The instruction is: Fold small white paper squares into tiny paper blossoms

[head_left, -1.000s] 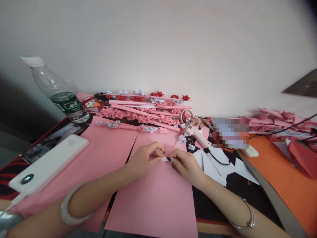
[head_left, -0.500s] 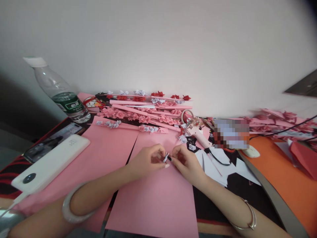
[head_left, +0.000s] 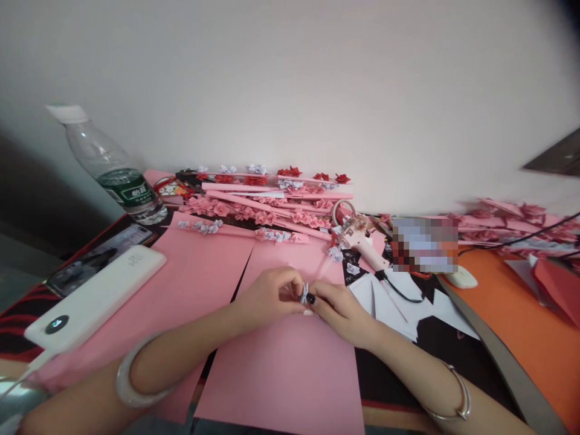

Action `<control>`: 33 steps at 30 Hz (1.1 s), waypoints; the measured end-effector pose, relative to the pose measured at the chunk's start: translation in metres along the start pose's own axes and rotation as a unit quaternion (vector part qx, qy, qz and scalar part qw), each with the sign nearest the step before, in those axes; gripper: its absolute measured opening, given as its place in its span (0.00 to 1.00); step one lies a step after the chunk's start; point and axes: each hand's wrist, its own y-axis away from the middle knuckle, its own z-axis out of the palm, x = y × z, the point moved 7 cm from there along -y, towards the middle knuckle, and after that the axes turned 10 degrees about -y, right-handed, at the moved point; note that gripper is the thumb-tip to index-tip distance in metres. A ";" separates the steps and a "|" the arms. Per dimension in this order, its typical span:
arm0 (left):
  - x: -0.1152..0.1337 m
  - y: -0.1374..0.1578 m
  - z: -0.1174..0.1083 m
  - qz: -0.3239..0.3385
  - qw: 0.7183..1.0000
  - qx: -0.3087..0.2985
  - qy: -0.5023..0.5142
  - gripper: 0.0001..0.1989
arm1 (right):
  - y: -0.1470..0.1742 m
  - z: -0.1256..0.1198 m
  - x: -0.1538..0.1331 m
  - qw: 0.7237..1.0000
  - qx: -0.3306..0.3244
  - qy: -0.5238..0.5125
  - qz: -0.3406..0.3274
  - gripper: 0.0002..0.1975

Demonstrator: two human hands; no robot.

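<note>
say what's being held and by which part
A small folded white paper: the left hand pinches its left side, the right hand its right; finger contact partly hidden.

Mid-frame, we see only part of the small white paper piece (head_left: 305, 292), since the left hand (head_left: 274, 293) and the right hand (head_left: 339, 309) cover the rest, and its folds are too small for us to make out. Right of centre, mosaic squares (head_left: 425, 244) keep us from telling what lies there. The right edge cuts off the red paper (head_left: 559, 293), and the bottom edge crops both forearms (head_left: 181, 353).
</note>
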 end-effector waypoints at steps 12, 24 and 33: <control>0.007 0.001 -0.002 0.031 0.999 0.009 -0.037 0.08 | 0.000 0.002 0.002 1.000 -0.016 -0.006 0.006 0.07; 0.010 0.001 -0.004 0.059 0.992 0.018 -0.108 0.07 | 0.001 0.003 0.011 0.999 -0.003 0.045 0.022 0.08; 0.012 0.001 -0.002 0.060 0.996 -0.001 -0.060 0.05 | 0.000 0.002 0.004 1.000 -0.006 0.030 0.006 0.09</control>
